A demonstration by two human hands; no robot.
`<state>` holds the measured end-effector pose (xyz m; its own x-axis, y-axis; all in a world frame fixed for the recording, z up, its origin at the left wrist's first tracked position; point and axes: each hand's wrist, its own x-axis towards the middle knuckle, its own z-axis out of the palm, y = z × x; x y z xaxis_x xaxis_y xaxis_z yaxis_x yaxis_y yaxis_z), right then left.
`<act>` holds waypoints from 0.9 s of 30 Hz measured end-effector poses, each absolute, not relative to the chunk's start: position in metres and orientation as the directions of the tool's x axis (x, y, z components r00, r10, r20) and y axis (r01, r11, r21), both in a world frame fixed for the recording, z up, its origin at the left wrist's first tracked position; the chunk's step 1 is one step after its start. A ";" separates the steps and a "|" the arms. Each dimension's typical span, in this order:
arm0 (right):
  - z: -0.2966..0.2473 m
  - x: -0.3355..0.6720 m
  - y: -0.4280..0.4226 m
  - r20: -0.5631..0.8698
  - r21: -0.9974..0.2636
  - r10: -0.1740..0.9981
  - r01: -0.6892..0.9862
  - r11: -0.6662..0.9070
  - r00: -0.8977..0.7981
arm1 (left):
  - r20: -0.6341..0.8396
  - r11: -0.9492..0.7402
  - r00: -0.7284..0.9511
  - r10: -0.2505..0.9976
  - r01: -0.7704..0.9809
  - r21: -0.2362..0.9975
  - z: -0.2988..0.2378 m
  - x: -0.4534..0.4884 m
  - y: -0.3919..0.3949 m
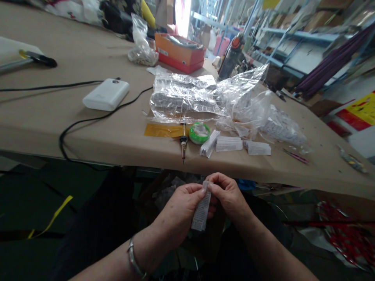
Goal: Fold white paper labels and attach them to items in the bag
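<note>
In front of the table edge, a narrow white label strip with printed text [200, 214] hangs between my two hands. My left hand [179, 207] is closed on it, thumb near its top end. My right hand [230, 194] pinches the same top end, with its other fingers partly hidden behind the strip. On the table beyond lie three small stacks of similar white labels: a slanted one [209, 144], a middle one [229, 144] and a right one [258, 148]. Left of them is a green-rimmed roll [199, 133], beside a pen-shaped tool with a thin metal tip [183, 145].
Crumpled clear plastic bags [187, 95] lie behind the labels. A white power bank [107, 95] and a black cable [79, 121] are at left, an amber sheet [161, 130] near the middle. Pink tweezers [295, 156] lie right. An orange-red box [180, 54] stands at the back.
</note>
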<state>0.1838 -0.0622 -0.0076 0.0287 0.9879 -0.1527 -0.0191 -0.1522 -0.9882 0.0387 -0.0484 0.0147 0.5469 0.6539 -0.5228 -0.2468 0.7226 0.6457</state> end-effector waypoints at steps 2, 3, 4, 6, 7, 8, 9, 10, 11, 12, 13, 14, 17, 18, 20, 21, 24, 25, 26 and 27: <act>-0.009 0.181 -0.063 -0.166 -0.982 0.986 -0.096 -0.163 0.030 | -0.510 0.755 0.617 0.599 -0.223 0.617 0.013 0.036 -0.049; -0.009 0.180 -0.064 -0.168 -0.979 0.985 -0.122 -0.163 0.032 | -0.503 0.773 0.653 0.566 -0.208 0.600 0.011 0.035 -0.049; -0.009 0.178 -0.065 -0.169 -0.977 0.985 -0.135 -0.163 0.033 | -0.494 0.788 0.684 0.536 -0.196 0.583 0.009 0.033 -0.048; -0.007 0.175 -0.068 -0.169 -0.979 0.985 -0.121 -0.164 0.035 | -0.468 0.800 0.728 0.502 -0.185 0.570 0.005 0.031 -0.048; -0.006 0.174 -0.069 -0.162 -0.982 0.986 -0.104 -0.157 0.038 | -0.460 0.801 0.737 0.495 -0.182 0.570 0.003 0.030 -0.048; -0.006 0.173 -0.070 -0.152 -0.985 0.987 -0.085 -0.148 0.046 | -0.456 0.799 0.740 0.494 -0.179 0.574 0.001 0.029 -0.048; -0.005 0.172 -0.070 -0.141 -0.988 0.989 -0.064 -0.138 0.053 | -0.460 0.796 0.736 0.497 -0.175 0.580 -0.001 0.029 -0.048; -0.005 0.172 -0.071 -0.127 -0.991 0.990 -0.041 -0.125 0.058 | -0.468 0.791 0.727 0.503 -0.169 0.588 -0.002 0.028 -0.048; -0.005 0.172 -0.072 -0.113 -0.994 0.992 -0.012 -0.113 0.062 | -0.478 0.787 0.717 0.507 -0.160 0.596 -0.002 0.028 -0.048; -0.005 0.173 -0.072 -0.102 -0.994 0.993 0.020 -0.104 0.065 | -0.484 0.783 0.712 0.508 -0.148 0.604 -0.003 0.028 -0.048; -0.005 0.173 -0.073 -0.096 -0.994 0.993 0.048 -0.099 0.065 | -0.483 0.778 0.713 0.508 -0.139 0.613 -0.003 0.027 -0.048; -0.005 0.174 -0.073 -0.094 -0.993 0.993 0.068 -0.099 0.065 | -0.480 0.773 0.718 0.504 -0.127 0.621 -0.003 0.027 -0.048; -0.004 0.174 -0.075 -0.107 -0.991 0.992 0.075 -0.112 0.071 | -0.463 0.764 0.737 0.492 -0.111 0.636 -0.004 0.026 -0.049; -0.004 0.173 -0.075 -0.111 -0.991 0.991 0.067 -0.116 0.074 | -0.460 0.762 0.738 0.494 -0.112 0.638 -0.004 0.026 -0.049; -0.004 0.172 -0.076 -0.116 -0.992 0.990 0.050 -0.120 0.078 | -0.458 0.765 0.742 0.490 -0.113 0.635 -0.005 0.026 -0.049; -0.004 0.172 -0.076 -0.122 -0.992 0.990 0.035 -0.125 0.075 | -0.456 0.765 0.744 0.489 -0.114 0.634 -0.004 0.025 -0.049; -0.009 0.173 -0.076 -0.149 -0.987 0.988 -0.074 -0.146 0.038 | -0.457 0.765 0.742 0.491 -0.116 0.633 -0.002 0.024 -0.050; -0.011 0.174 -0.076 -0.160 -0.980 0.987 -0.124 -0.157 0.012 | -0.455 0.765 0.742 0.492 -0.120 0.632 -0.001 0.024 -0.051; -0.013 0.176 -0.076 -0.171 -0.970 0.985 -0.172 -0.173 -0.022 | -0.454 0.767 0.742 0.492 -0.123 0.630 0.001 0.024 -0.051; -0.015 0.177 -0.075 -0.184 -0.958 0.981 -0.213 -0.194 -0.066 | -0.453 0.769 0.745 0.489 -0.124 0.627 0.002 0.023 -0.051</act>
